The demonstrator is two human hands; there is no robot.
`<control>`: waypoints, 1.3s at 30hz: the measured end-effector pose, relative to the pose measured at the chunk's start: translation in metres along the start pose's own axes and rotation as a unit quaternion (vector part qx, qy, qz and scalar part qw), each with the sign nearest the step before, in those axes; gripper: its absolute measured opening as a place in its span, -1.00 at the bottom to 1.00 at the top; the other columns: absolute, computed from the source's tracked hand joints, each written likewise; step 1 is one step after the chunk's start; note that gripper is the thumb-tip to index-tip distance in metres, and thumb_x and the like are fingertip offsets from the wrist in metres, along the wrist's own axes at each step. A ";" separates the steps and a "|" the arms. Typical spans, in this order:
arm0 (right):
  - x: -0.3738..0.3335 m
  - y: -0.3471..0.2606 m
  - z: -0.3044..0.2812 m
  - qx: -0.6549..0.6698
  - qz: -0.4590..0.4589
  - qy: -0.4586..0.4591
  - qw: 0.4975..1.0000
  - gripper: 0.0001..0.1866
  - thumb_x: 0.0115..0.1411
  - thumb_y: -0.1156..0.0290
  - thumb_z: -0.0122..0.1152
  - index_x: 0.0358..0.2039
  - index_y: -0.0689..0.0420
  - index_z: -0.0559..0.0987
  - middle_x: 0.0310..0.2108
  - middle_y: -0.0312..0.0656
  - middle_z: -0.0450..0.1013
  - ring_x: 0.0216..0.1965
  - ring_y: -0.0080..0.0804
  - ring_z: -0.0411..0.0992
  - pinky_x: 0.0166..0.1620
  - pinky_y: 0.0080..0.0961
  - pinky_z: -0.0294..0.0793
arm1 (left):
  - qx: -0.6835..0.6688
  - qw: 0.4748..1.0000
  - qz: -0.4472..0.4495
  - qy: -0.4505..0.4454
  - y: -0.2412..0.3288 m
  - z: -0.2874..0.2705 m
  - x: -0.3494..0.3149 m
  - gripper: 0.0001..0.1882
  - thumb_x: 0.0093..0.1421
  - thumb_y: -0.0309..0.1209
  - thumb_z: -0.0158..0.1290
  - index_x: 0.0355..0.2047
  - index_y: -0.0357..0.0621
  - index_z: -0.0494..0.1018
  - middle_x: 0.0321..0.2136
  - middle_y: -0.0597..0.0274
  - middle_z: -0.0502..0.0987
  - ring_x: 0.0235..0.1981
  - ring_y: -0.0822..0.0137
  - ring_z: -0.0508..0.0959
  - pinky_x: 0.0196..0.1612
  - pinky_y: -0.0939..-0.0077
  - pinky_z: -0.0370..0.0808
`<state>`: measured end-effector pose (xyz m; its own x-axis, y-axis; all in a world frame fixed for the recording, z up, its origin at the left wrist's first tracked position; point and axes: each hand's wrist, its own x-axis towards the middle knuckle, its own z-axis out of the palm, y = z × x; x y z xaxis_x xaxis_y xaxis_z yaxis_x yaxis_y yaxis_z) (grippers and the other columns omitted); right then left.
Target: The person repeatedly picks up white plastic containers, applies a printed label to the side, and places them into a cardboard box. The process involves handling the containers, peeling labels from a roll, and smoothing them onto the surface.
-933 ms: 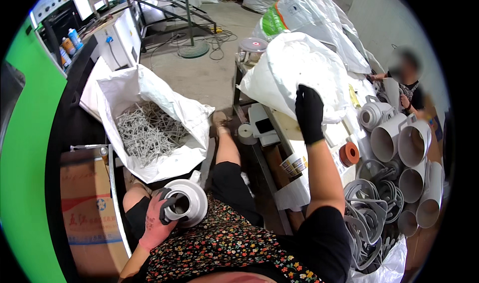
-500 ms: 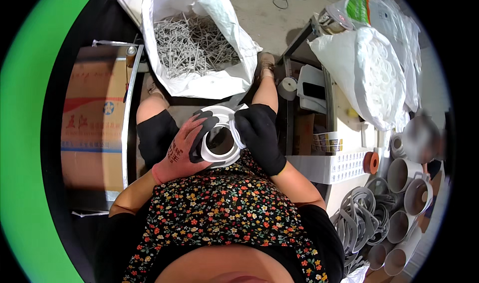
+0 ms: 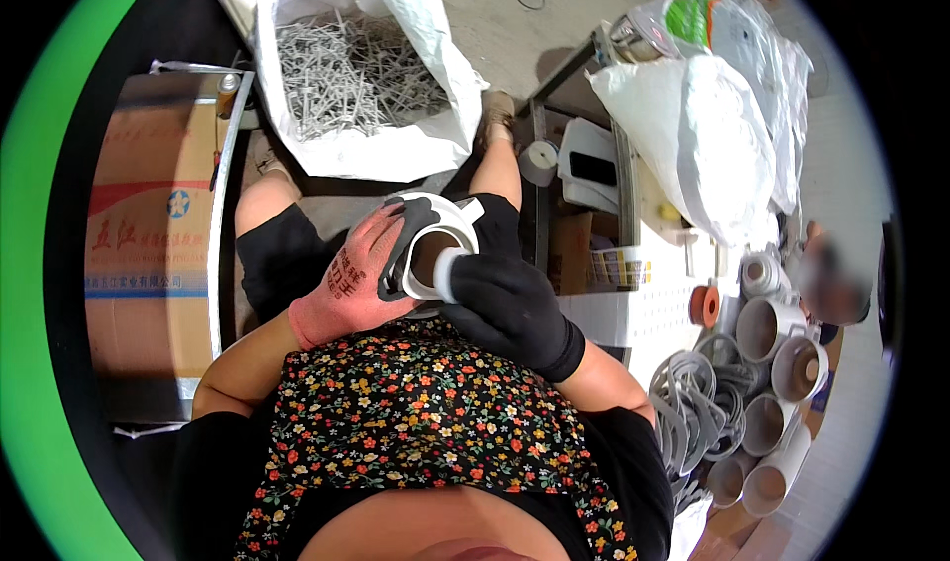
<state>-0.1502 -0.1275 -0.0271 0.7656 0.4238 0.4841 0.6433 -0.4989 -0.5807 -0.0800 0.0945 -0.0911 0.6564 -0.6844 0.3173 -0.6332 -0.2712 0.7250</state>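
White ring (image 3: 447, 274) at R hand's (image 3: 507, 309) fingertips, by rim of hollow housing (image 3: 455, 228) in L hand (image 3: 361, 279).
L hand half-curled round housing's left side; R hand pinches ring, rim contact unclear. Prob. best: L grip firm, ring sq. to opening, R fingers clear of edge. White bag (image 3: 386, 160) w/ grey pcs (image 3: 346, 81) beyond L hand.

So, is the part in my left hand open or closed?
Open: the white part in your left hand shows a dark hollow within its rim.
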 end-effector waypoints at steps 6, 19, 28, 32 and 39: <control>-0.011 0.011 0.008 0.015 0.038 -0.061 0.997 -0.72 -0.06 0.61 0.16 -0.25 0.23 0.46 -0.27 -0.05 0.44 -0.29 -0.01 0.46 -0.25 -0.21 0.49 | -0.027 0.999 0.025 -0.034 0.010 0.011 0.012 -0.15 -0.11 -0.32 0.31 0.19 -0.30 0.21 0.11 -0.14 0.33 0.16 -0.16 0.31 0.22 0.10 0.24; -0.062 0.046 0.005 -0.074 0.015 -0.329 0.941 -0.80 0.13 0.38 0.10 -0.24 0.16 0.50 -0.25 -0.03 0.41 -0.23 -0.20 0.47 -0.25 -0.32 0.48 | -0.002 0.976 0.116 -0.185 0.022 0.028 0.046 -0.24 -0.16 -0.27 0.32 0.06 -0.30 0.33 0.09 -0.15 0.34 0.14 -0.18 0.30 0.24 0.03 0.20; -0.081 0.041 0.002 0.072 0.052 -0.156 0.984 -0.84 0.21 0.43 -0.04 -0.31 0.18 0.50 -0.37 -0.06 0.46 -0.30 -0.14 0.49 -0.25 -0.34 0.45 | -0.021 0.961 0.110 -0.253 0.053 0.042 0.068 -0.28 -0.17 -0.39 0.32 0.07 -0.27 0.36 0.01 -0.12 0.41 0.09 -0.18 0.35 0.21 0.03 0.23; -0.103 0.048 0.026 0.179 0.148 -0.109 0.966 -0.83 0.18 0.47 0.02 -0.24 0.19 0.52 -0.36 -0.05 0.47 -0.29 -0.14 0.49 -0.24 -0.34 0.45 | -0.108 0.938 0.040 -0.326 0.034 0.026 0.078 -0.25 -0.12 -0.34 0.30 0.12 -0.22 0.33 0.09 -0.07 0.39 0.12 -0.07 0.35 0.22 0.13 0.23; -0.101 0.017 0.009 0.287 0.245 0.041 0.925 -0.80 0.16 0.47 0.06 -0.19 0.18 0.52 -0.35 -0.05 0.48 -0.29 -0.14 0.49 -0.21 -0.34 0.46 | -0.189 0.846 -0.492 -0.077 -0.129 0.012 0.111 -0.55 0.33 -0.22 -0.11 0.08 -0.32 0.37 -0.07 0.01 0.53 -0.09 0.18 0.55 0.00 0.31 0.48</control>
<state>-0.2162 -0.1720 -0.0915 0.9776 0.1828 0.1045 0.1281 -0.1223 -0.9842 0.0701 0.0452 -0.1565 0.7100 -0.3411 -0.6161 0.3839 -0.5460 0.7446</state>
